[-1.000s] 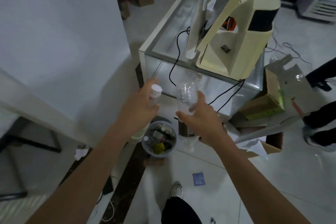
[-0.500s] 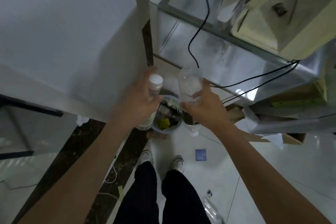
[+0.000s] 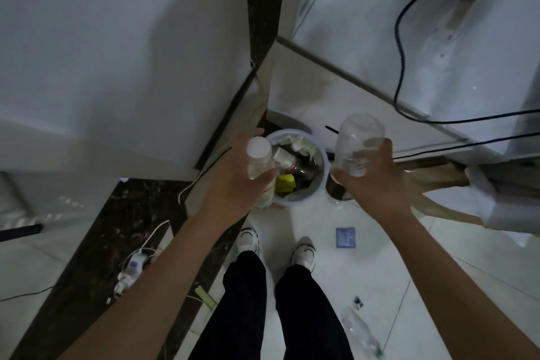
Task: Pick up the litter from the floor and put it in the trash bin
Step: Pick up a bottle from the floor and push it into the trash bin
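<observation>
**Held, not dropped**

On the white tiled floor (image 3: 380, 272) stands a round pale plastic trash bin (image 3: 301, 202). Fingers of the left hand (image 3: 233, 184) wrap a clear white-capped plastic bottle (image 3: 258, 159) over its rim. Fingers of the right hand (image 3: 378, 184) grip an upturned clear plastic bottle (image 3: 355, 146) just beside it.

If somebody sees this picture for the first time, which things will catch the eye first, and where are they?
Two clear plastic bottles strike first: the white-capped bottle in the left hand and the base-up bottle in the right hand, on either side of the trash bin, which already holds litter. On the floor, a blue packet lies near the right shoe, and a third bottle lies at lower right.
</observation>
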`<act>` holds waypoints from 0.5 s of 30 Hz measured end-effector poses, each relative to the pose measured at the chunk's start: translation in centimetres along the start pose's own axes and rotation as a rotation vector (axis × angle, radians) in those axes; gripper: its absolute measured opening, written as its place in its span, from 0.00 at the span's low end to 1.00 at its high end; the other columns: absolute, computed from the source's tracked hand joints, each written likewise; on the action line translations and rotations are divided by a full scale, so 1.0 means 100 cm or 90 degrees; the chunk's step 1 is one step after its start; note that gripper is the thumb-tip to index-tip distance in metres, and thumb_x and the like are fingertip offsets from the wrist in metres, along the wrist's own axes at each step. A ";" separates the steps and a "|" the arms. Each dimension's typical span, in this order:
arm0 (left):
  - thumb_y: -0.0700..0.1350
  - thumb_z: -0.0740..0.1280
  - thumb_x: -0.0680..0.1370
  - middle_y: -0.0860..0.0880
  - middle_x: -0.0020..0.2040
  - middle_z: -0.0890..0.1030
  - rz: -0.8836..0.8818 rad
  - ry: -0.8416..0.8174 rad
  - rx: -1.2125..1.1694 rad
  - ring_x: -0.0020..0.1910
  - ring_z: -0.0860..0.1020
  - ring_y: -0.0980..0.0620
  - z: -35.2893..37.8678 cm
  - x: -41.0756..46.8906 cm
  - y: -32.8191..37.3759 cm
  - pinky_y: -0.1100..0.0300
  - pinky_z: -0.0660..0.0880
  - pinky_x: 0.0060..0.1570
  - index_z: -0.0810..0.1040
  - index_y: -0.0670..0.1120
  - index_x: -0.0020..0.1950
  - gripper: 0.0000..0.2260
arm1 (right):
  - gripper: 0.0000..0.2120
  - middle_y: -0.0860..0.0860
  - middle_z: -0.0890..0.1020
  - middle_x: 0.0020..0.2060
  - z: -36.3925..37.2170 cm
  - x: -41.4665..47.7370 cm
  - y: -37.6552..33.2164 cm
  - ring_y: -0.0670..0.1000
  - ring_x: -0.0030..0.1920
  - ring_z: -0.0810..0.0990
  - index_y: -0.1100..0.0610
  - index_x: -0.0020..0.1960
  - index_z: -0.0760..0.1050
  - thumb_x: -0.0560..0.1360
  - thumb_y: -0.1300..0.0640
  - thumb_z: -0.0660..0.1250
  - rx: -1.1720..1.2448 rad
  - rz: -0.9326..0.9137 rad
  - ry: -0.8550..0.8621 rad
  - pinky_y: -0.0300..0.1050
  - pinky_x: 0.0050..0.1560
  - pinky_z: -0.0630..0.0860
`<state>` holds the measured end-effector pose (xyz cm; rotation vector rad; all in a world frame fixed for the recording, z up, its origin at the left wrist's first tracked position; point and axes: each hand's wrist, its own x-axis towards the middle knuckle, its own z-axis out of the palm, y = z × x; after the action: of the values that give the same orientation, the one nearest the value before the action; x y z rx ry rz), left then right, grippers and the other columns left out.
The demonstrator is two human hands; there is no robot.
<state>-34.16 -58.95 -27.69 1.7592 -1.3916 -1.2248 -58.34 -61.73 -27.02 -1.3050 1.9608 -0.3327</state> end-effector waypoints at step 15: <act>0.42 0.77 0.72 0.68 0.50 0.78 -0.085 0.098 -0.146 0.51 0.78 0.65 0.087 0.057 -0.167 0.69 0.76 0.48 0.71 0.56 0.59 0.22 | 0.32 0.35 0.76 0.47 0.155 0.077 0.110 0.37 0.47 0.79 0.49 0.64 0.69 0.66 0.55 0.81 0.082 0.019 -0.025 0.23 0.41 0.72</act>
<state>-34.78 -58.70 -47.40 1.7659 -1.0173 -1.2358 -56.50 -60.73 -47.43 -1.1904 1.8909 -0.4091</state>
